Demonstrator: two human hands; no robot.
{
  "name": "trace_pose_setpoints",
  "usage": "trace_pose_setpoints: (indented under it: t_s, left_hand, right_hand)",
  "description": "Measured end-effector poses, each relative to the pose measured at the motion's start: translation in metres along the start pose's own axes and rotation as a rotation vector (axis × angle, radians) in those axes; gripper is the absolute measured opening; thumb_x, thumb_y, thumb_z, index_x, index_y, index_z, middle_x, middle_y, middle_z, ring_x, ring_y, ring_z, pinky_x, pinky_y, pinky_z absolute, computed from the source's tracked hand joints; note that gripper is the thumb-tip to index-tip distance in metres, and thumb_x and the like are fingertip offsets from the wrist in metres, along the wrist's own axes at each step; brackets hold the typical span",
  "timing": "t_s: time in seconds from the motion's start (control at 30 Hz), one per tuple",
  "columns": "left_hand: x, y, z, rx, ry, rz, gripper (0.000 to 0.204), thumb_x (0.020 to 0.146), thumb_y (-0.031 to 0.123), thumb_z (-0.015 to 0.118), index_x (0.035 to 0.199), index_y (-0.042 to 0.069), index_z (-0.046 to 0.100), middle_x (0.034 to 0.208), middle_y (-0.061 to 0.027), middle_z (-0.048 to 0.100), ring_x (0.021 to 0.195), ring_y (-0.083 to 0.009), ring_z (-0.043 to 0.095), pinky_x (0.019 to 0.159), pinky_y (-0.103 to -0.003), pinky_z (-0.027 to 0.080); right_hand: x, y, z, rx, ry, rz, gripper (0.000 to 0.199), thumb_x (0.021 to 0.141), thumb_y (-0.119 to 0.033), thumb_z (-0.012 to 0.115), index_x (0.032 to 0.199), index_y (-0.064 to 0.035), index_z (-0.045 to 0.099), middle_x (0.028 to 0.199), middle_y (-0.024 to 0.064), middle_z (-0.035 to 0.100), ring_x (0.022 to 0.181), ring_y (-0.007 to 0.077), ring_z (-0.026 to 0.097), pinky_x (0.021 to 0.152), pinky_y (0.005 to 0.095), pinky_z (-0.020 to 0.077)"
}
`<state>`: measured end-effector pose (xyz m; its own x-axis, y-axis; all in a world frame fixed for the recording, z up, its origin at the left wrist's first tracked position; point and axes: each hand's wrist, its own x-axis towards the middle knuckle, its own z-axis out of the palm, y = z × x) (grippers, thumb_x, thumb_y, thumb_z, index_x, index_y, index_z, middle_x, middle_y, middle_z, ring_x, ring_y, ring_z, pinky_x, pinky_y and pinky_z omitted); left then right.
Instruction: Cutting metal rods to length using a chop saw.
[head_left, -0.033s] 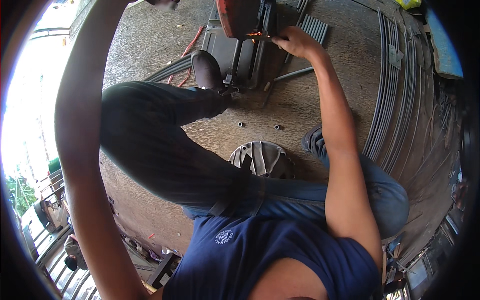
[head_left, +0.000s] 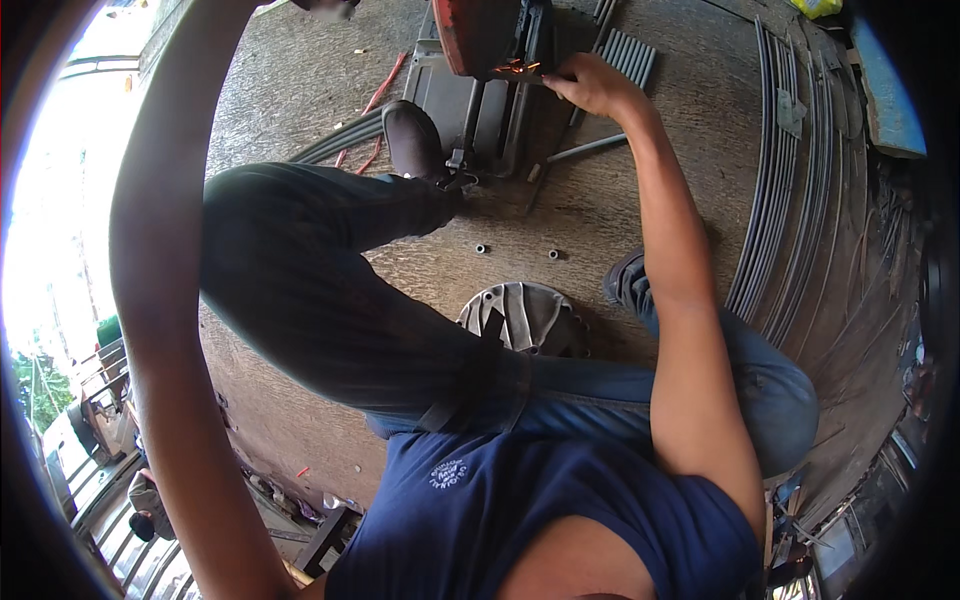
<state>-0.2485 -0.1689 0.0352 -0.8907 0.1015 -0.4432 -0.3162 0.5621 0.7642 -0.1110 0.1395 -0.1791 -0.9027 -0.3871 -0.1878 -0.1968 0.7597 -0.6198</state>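
A chop saw with a red guard (head_left: pixel 476 38) stands at the top of the view on a grey metal base (head_left: pixel 432 95). Orange sparks (head_left: pixel 517 68) fly below its guard. Just right of them, my right hand (head_left: pixel 594 86) is closed, fingertips pinching the end of a thin metal piece (head_left: pixel 537 77) at the saw. The piece's far end is lost behind the guard and sparks. My left arm reaches up along the left side. Only part of my left hand (head_left: pixel 325 8) shows, dark at the upper edge, and its grip is hidden.
Grey metal rods (head_left: pixel 628 58) lie right of the saw, more (head_left: pixel 345 135) to its left. Long rods (head_left: pixel 765 180) line the right side. Two short tube pieces (head_left: pixel 553 254) and a ribbed round metal casting (head_left: pixel 520 312) sit on the floor near my legs. My shoe (head_left: pixel 413 140) is beside the saw base.
The sparks under the guard have spread wider and shifted slightly right. Both arms and my right hand keep nearly the same place.
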Motion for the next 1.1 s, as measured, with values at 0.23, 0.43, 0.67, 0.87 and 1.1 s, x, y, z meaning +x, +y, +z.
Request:
trace_pose_setpoints:
  t_s: [0.23, 0.43, 0.67, 0.87, 1.1]
  left_hand:
    - [-0.012, -0.001, 0.002, -0.058, -0.030, 0.100, 0.031, 0.090, 0.043, 0.052, 0.089, 0.014, 0.060, 0.071, 0.0004, 0.051, 0.063, -0.0155, 0.047, 0.054, -0.036, 0.041]
    - [-0.028, 0.006, 0.011, 0.007, 0.026, 0.093, 0.033, 0.090, 0.043, 0.052, 0.101, 0.013, 0.060, 0.091, -0.0027, 0.055, 0.082, -0.0187, 0.049, 0.070, -0.040, 0.045]
    - [-0.006, -0.011, 0.003, -0.065, -0.148, 0.190, 0.039, 0.089, 0.045, 0.052, 0.110, 0.012, 0.059, 0.098, -0.0034, 0.055, 0.087, -0.0199, 0.048, 0.075, -0.040, 0.046]
    - [-0.023, 0.000, 0.002, -0.050, -0.087, 0.163, 0.037, 0.089, 0.043, 0.053, 0.103, 0.009, 0.059, 0.085, -0.0043, 0.055, 0.069, -0.0161, 0.049, 0.060, -0.036, 0.047]
    - [-0.024, 0.012, 0.009, 0.028, -0.028, 0.027, 0.027, 0.086, 0.037, 0.057, 0.091, 0.010, 0.059, 0.072, -0.0015, 0.054, 0.054, -0.0128, 0.046, 0.048, -0.030, 0.042]
  right_hand:
    - [-0.030, 0.003, 0.009, 0.552, -0.125, -0.178, 0.039, 0.092, -0.033, 0.055, 0.072, -0.0023, 0.069, 0.045, -0.0007, 0.041, 0.041, 0.0090, 0.035, 0.045, 0.0304, 0.0278]
    - [-0.062, 0.009, 0.011, 0.952, -0.181, -0.095, 0.033, 0.093, -0.026, 0.055, 0.075, -0.0037, 0.069, 0.044, -0.0087, 0.033, 0.039, 0.0018, 0.026, 0.040, 0.0228, 0.0183]
    - [-0.063, 0.014, 0.005, 0.975, -0.129, -0.094, 0.031, 0.093, -0.025, 0.055, 0.077, -0.0028, 0.070, 0.045, -0.0093, 0.032, 0.040, 0.0015, 0.026, 0.040, 0.0229, 0.0187]
    - [-0.053, 0.022, 0.007, 0.884, -0.100, -0.077, 0.034, 0.092, -0.027, 0.056, 0.071, -0.0036, 0.069, 0.044, -0.0082, 0.033, 0.040, 0.0029, 0.026, 0.042, 0.0240, 0.0193]
    - [-0.012, 0.039, 0.012, 0.284, -0.017, 0.017, 0.043, 0.088, -0.040, 0.058, 0.066, -0.0036, 0.068, 0.043, 0.0025, 0.040, 0.042, 0.0138, 0.036, 0.047, 0.0369, 0.0276]
